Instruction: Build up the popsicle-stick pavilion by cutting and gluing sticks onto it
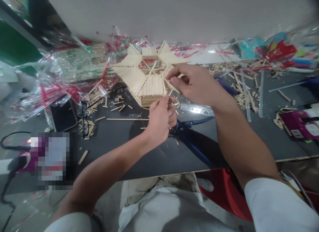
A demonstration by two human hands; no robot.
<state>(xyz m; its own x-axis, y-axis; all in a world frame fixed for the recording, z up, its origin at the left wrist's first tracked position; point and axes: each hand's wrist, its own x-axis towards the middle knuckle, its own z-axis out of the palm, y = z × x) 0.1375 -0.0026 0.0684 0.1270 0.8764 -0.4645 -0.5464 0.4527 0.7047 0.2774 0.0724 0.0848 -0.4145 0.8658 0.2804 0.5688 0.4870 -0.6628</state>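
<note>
A star-shaped model made of thin wooden sticks (pixel 152 85) stands on the dark table, with slatted panels around an open centre. My left hand (pixel 163 117) is closed at its front edge, thumb and fingers pinched together; what they hold, if anything, is hidden. Over the model's right side is my right hand (pixel 190 82), its thumb and index finger pinched close beside a small stick (pixel 171 84) at a gap between panels. Whether that stick is held in the fingers or fixed to the model is hard to make out.
Blue-handled cutters (pixel 194 144) and a metal ruler (pixel 196 109) lie right of my left hand. Cut stick pieces (pixel 246 92) are scattered on both sides. A phone (pixel 63 112), crumpled plastic wrap (pixel 57 69) and a purple power strip (pixel 299 124) also lie around.
</note>
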